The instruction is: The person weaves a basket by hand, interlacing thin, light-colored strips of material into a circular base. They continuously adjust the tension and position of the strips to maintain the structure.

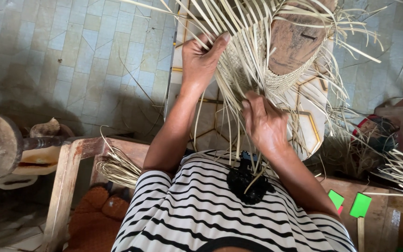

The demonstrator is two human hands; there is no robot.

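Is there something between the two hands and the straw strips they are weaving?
Nothing visible. The left hand already grips the loose straw strips, and the right hand presses on strips hanging below the woven band around the wooden block.

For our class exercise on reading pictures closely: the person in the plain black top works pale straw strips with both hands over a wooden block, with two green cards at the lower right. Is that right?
Not quite. The top is striped black and white, not plain black, as the head view shows. The rest holds: the left hand and right hand both work the pale straw strips over the wooden block, and two green cards lie at the lower right.
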